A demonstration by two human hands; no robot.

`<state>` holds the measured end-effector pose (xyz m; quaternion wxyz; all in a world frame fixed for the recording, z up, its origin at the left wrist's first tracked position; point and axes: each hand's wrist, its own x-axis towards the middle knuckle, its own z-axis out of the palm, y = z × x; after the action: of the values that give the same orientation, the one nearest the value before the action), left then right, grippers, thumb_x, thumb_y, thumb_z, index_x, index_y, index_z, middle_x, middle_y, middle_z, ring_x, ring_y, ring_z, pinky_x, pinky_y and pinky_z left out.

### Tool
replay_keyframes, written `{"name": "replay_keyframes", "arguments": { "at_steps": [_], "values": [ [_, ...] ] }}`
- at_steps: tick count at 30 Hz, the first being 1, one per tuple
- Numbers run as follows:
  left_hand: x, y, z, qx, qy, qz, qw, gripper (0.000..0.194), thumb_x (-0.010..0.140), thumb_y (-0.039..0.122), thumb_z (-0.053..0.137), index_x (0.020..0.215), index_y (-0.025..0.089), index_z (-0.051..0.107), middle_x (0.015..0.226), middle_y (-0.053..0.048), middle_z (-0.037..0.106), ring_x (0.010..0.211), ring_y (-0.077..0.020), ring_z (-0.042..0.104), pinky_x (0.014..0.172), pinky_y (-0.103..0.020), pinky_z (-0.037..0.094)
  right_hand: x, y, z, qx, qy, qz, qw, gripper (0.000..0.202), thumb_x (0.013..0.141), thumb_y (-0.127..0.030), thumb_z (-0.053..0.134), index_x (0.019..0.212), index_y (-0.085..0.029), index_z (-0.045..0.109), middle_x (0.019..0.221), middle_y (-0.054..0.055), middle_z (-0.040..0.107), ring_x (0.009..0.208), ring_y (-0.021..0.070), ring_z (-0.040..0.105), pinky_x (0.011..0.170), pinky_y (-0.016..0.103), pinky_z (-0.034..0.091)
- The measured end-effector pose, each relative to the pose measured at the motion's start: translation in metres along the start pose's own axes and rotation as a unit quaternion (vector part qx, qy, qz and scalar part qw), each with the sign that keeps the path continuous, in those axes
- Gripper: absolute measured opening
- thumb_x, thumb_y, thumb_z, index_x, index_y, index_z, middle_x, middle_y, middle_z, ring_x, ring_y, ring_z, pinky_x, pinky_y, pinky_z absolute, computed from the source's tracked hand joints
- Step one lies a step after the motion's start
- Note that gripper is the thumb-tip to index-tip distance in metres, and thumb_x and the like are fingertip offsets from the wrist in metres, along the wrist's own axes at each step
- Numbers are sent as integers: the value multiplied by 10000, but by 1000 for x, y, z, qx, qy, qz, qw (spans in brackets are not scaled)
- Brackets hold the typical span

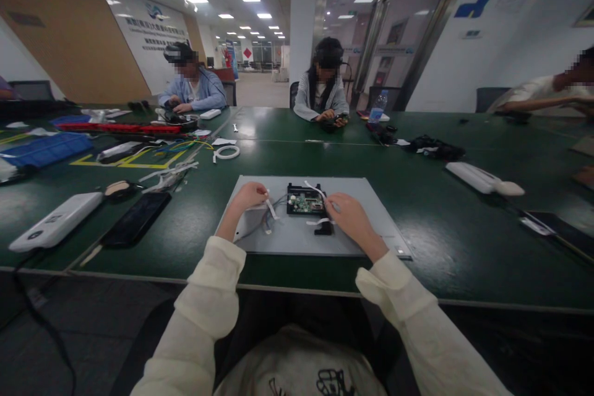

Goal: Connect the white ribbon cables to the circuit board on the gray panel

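Observation:
My left hand (253,195) is closed in a pinch on a narrow white strip (271,208), which hangs over grey wires on a flat grey panel (273,244). A green circuit board (306,203) in a black frame sits near the middle of this panel. At the board's right edge, my right hand (347,213) has its fingers closed around the end of a second white strip (314,187) that curves over the board. Another short white piece (318,221) lies by a black part (323,229) below the right fingers. The right fingertips are small and partly hidden.
On the green table (417,247) lie a coiled white strip (227,153), a black phone (136,219), a white power bank (55,221), a blue tray (49,150) and a long white device (482,179). Several co-workers sit around the table.

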<state>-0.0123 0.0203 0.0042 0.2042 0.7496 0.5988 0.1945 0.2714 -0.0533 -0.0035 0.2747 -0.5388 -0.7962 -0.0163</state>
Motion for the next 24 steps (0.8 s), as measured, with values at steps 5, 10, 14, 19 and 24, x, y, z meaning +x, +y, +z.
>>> {"name": "replay_keyframes", "arguments": {
  "at_steps": [5,10,14,19,24],
  "values": [
    [-1,-4,0,-77,14,0,997,194,633,290,591,706,138,685,635,-26,664,646,-154,600,581,-214,417,0,1,1,14,16,-5,1000,221,871,-200,420,841,-159,634,914,75,648,878,185,573,842,293,420],
    [-7,3,-6,-217,2,-22,976,207,648,321,604,728,138,656,667,-43,676,652,-153,629,582,-216,449,1,1,2,37,41,-20,998,236,871,-210,405,865,-165,637,926,80,648,878,187,578,842,310,436],
    [-15,13,-13,-305,-6,-27,952,261,648,364,635,739,120,636,692,-60,675,630,-132,616,572,-212,459,1,-3,0,62,62,-37,995,236,875,-205,403,875,-163,634,938,78,647,890,185,577,846,315,439],
    [-19,18,-19,-395,-22,-20,918,316,625,383,686,785,118,621,761,-61,675,646,-111,604,610,-219,479,4,-25,-8,91,41,-76,992,227,883,-213,418,979,-168,619,990,70,636,944,180,563,867,324,435],
    [-21,19,-19,-387,-27,-10,922,318,633,379,677,803,117,616,796,-71,675,656,-113,602,611,-228,485,13,-55,-4,108,-5,-133,985,269,872,-188,429,1087,-177,590,1077,81,611,1036,190,529,912,357,421]
  ]
}}
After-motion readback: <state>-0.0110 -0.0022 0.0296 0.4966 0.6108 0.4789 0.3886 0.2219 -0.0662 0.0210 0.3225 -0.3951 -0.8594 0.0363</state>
